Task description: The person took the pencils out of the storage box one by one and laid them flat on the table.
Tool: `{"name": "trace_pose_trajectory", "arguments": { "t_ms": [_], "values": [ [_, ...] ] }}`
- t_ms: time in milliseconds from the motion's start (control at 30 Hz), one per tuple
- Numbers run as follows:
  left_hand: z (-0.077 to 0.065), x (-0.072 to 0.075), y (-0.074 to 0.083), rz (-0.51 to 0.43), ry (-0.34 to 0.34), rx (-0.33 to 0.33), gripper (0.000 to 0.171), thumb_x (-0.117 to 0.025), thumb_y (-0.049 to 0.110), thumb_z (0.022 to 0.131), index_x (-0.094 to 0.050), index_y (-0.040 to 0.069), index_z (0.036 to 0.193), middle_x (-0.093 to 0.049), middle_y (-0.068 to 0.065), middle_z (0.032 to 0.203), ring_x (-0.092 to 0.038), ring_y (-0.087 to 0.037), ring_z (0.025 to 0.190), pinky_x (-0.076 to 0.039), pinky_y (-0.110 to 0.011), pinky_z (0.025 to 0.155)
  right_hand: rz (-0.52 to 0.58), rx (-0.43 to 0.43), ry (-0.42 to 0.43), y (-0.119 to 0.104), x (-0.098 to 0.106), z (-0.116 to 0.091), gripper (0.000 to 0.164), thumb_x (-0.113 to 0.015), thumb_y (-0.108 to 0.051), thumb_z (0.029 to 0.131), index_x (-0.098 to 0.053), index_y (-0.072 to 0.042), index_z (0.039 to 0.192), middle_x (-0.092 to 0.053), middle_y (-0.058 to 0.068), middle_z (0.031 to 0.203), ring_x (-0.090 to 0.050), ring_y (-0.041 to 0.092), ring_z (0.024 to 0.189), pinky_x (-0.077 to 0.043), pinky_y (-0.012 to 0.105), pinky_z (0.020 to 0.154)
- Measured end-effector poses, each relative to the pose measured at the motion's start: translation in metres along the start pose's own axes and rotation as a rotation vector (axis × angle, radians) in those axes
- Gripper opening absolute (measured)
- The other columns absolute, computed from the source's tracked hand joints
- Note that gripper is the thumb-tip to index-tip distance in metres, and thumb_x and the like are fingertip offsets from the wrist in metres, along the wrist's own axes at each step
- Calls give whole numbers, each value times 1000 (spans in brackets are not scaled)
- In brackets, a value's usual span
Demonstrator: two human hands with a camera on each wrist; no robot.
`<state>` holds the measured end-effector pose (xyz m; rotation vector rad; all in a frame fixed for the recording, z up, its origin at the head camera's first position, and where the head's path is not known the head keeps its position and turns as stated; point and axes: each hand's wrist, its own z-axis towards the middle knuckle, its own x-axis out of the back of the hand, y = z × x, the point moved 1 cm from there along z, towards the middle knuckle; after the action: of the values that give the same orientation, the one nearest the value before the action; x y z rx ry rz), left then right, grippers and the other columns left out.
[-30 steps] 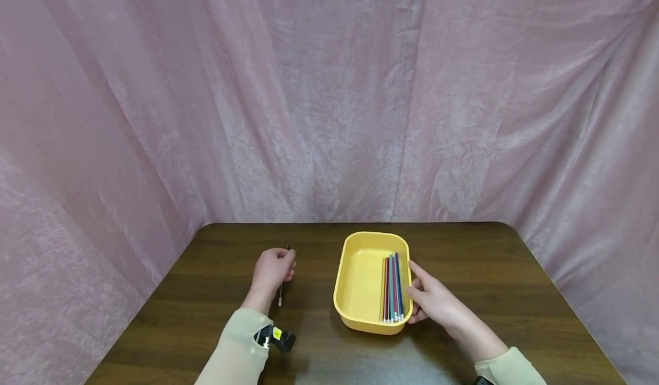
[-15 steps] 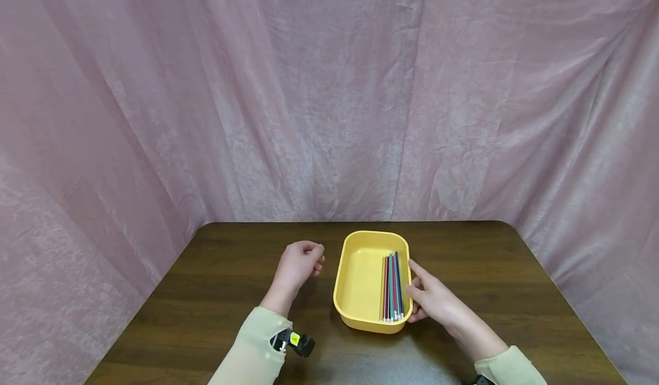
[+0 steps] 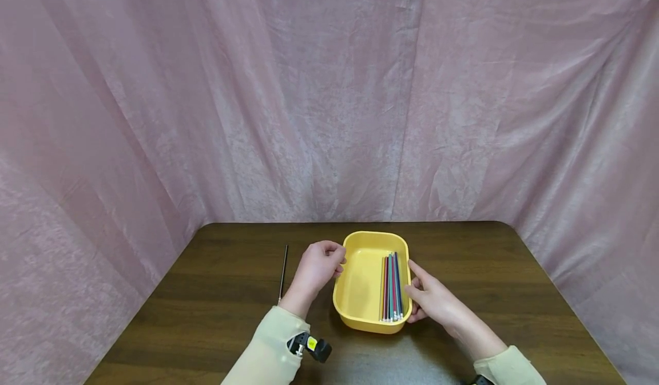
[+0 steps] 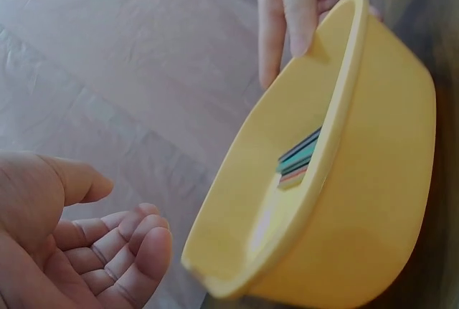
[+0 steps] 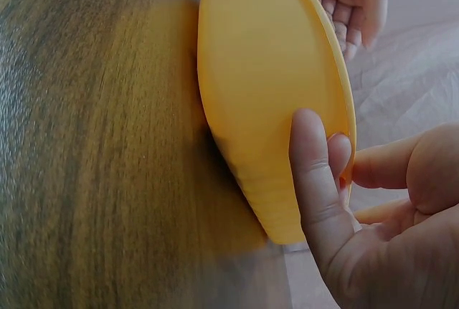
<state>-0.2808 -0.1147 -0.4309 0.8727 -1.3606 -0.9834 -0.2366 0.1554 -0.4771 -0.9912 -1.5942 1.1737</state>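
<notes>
My left hand [image 3: 320, 264] hovers at the left rim of a yellow plastic tub [image 3: 360, 323]. Its fingers are loosely bent and hold nothing; thumb and fingertips stand apart in the left wrist view. My right hand [image 3: 437, 302] pinches the tub's right rim, thumb on the edge and fingers [image 5: 313, 173] along the outer wall. Inside the tub, several coloured pencils [image 3: 392, 288] lie side by side against the right wall, silver ends toward me. One dark pencil [image 3: 284, 270] lies on the table left of my left hand, its near end partly hidden by the forearm.
The brown wooden table [image 3: 216, 293] carries the tub and the lone pencil. Pink curtains [image 3: 329, 116] hang behind the table's far edge and along both sides. A small black device [image 3: 309, 346] is strapped at my left wrist.
My left hand has moved right, from over the dark pencil to the tub's left rim. The pencil stays on the table and shows again. My right hand and the tub keep their place.
</notes>
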Motion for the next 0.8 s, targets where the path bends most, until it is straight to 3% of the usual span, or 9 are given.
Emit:
{"name": "trace_pose_trajectory", "arguments": {
  "t_ms": [467, 800],
  "values": [
    [-2, -37, 11, 65, -53, -8, 18, -70, 17, 105, -77, 1, 107, -75, -5, 88, -71, -15, 71, -65, -33, 69, 10, 18, -22, 1, 1, 0, 72, -51, 0, 114, -11, 3, 173, -52, 22, 110, -60, 25, 72, -65, 43, 63],
    [-4, -61, 7, 136, -103, 31, 18, -73, 23, 106, -77, 6, 104, -77, -9, 90, -71, -14, 68, -62, -31, 67, 6, 8, -22, 2, 2, 0, 72, -51, 0, 114, -11, 3, 174, -51, 21, 110, -60, 25, 74, -65, 42, 64]
  ]
}}
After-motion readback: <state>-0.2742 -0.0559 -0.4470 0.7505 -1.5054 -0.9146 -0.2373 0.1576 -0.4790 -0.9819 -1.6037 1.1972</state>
